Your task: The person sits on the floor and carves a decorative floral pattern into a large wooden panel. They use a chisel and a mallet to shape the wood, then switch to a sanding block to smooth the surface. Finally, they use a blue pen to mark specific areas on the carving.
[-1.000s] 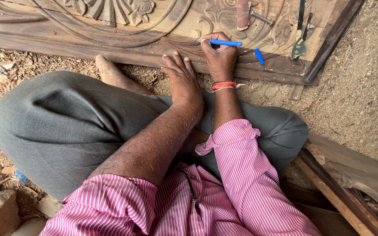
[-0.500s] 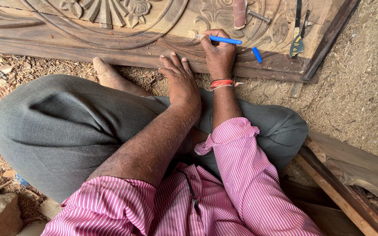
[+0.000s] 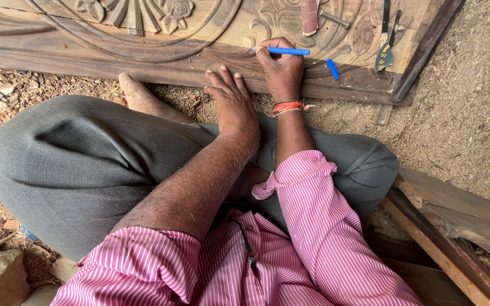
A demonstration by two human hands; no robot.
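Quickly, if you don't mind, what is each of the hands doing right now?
Left hand: open, flat on the carved panel.
Right hand: closed on a blue pen.

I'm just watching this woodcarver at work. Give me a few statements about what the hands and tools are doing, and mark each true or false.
1. The right hand holds a blue pen against the carved wooden panel. True.
2. The left hand grips a hammer. False: it rests flat and open on the panel's edge, holding nothing.
3. A blue pen cap lies on the panel to the right of the right hand. True.
4. The person wears a green shirt. False: the shirt is pink-striped.
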